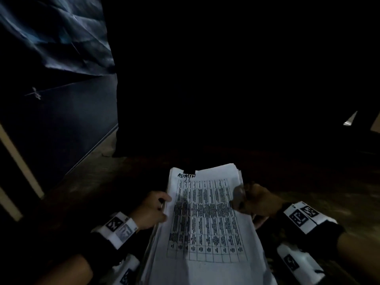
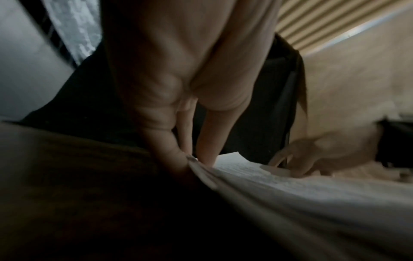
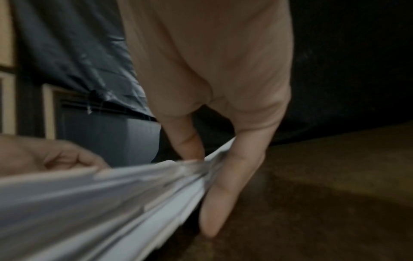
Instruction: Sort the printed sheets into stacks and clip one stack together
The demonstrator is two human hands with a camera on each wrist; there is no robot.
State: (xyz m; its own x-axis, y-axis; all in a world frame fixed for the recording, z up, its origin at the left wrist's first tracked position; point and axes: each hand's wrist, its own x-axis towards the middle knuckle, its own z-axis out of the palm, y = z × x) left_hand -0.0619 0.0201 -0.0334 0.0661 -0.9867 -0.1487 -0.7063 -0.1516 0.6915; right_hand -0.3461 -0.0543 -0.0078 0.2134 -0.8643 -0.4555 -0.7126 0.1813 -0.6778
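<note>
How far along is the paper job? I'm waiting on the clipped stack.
Done, it seems: a black binder clip already sits on the top edge of the stack of printed sheets, whose top page reads "ADMIN". In hand: the left hand and right hand grip the stack's side edges. Left: whether other stacks remain is unclear; the surroundings are too dark.

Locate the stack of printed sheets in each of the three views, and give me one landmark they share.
Head: the stack of printed sheets fills the lower centre, "ADMIN" handwritten at its top, a hand at each side.
Left wrist: the stack runs from centre to lower right, under the left hand.
Right wrist: the stack spans the lower left, its edge pinched by the right hand.
Shared landmark: the brown surface underneath.
</note>
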